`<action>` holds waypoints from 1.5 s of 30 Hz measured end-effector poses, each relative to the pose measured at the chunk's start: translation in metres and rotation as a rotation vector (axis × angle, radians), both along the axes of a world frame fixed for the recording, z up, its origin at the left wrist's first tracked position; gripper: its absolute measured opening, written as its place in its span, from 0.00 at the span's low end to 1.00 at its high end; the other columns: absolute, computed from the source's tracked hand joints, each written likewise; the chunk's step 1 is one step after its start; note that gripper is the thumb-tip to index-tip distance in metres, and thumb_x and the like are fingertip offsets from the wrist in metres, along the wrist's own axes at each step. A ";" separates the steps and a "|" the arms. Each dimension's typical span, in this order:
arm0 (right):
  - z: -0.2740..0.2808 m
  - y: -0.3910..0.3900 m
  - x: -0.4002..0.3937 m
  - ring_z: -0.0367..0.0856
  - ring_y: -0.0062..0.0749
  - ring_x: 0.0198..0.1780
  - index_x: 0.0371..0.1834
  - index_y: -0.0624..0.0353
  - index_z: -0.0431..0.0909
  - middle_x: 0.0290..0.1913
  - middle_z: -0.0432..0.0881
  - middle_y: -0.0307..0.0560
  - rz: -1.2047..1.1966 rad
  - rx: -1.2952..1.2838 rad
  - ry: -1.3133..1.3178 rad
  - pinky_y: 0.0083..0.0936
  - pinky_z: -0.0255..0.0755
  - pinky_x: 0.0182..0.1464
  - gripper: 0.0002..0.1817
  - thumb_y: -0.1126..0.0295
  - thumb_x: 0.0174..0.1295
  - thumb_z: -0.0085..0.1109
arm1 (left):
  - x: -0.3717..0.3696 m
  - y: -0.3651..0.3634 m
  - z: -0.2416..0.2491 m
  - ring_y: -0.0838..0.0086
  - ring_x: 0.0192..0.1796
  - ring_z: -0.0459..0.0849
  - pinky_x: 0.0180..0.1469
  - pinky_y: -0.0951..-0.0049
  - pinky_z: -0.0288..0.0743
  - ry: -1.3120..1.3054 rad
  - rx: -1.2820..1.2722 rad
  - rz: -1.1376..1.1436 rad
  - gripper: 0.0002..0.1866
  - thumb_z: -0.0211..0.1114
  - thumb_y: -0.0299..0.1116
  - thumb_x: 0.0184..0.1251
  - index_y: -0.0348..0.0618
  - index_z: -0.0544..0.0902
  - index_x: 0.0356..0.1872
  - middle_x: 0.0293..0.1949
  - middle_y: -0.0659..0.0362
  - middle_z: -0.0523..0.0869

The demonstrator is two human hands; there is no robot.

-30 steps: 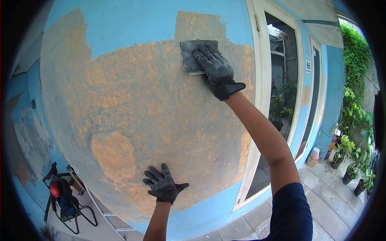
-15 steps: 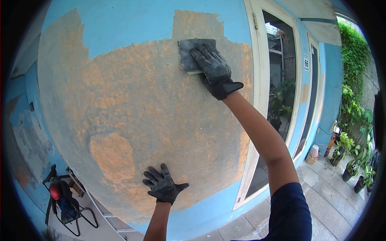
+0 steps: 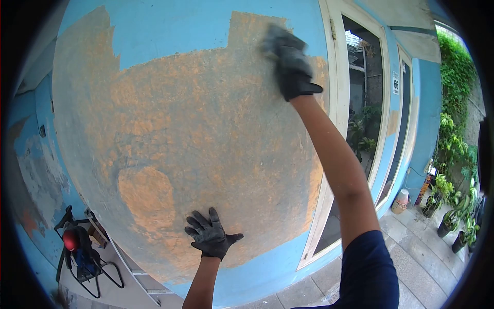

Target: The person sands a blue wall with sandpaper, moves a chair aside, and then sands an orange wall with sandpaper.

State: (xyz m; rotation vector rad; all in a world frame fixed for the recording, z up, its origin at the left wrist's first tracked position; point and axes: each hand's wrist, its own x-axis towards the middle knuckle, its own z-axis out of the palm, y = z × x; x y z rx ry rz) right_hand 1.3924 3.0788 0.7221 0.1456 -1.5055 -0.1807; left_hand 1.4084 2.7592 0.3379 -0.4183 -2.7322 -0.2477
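My right hand (image 3: 292, 69), in a black glove, is high on the wall (image 3: 221, 123), beside the upper right part of the stripped patch. Under its fingers is a dark grey sheet of sandpaper (image 3: 278, 38), pressed to the surface and smeared by motion. Bare grey and orange plaster covers most of the wall, with blue paint along the top and bottom. Lower down, my left hand (image 3: 210, 236), also black-gloved, lies flat against the plaster with its fingers spread and nothing in it.
To the right stands a white-framed glass door (image 3: 365, 92), with potted plants (image 3: 453, 211) and a bucket (image 3: 400, 201) on the paving beyond. At lower left are a black metal-framed chair (image 3: 87, 257) with a red object (image 3: 71, 239), and a ladder (image 3: 136, 275) near the wall's foot.
My right hand has moved up and slightly right across the wall with the sandpaper. My left hand stays in place, and the view has shifted slightly.
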 end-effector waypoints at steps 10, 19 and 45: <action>0.032 -0.057 0.019 0.85 0.34 0.57 0.63 0.56 0.78 0.58 0.83 0.54 -0.211 0.703 0.195 0.37 0.82 0.58 0.17 0.67 0.79 0.42 | -0.005 -0.006 0.000 0.18 0.78 0.32 0.69 0.16 0.36 -0.019 -0.011 -0.030 0.77 0.67 0.85 0.36 0.48 0.44 0.83 0.77 0.20 0.35; 0.053 -0.054 0.011 0.85 0.35 0.60 0.62 0.60 0.78 0.57 0.85 0.51 -0.180 0.262 -0.018 0.33 0.82 0.61 0.18 0.69 0.80 0.39 | -0.006 -0.003 0.007 0.18 0.78 0.37 0.69 0.16 0.36 0.023 0.005 -0.066 0.76 0.67 0.84 0.37 0.46 0.47 0.83 0.76 0.19 0.40; 0.035 -0.069 0.040 0.85 0.34 0.59 0.64 0.54 0.77 0.55 0.86 0.51 0.154 -0.287 -0.259 0.32 0.81 0.63 0.17 0.70 0.77 0.45 | -0.010 -0.014 -0.005 0.18 0.78 0.36 0.69 0.16 0.37 -0.033 -0.065 -0.137 0.74 0.66 0.86 0.37 0.51 0.48 0.83 0.78 0.21 0.41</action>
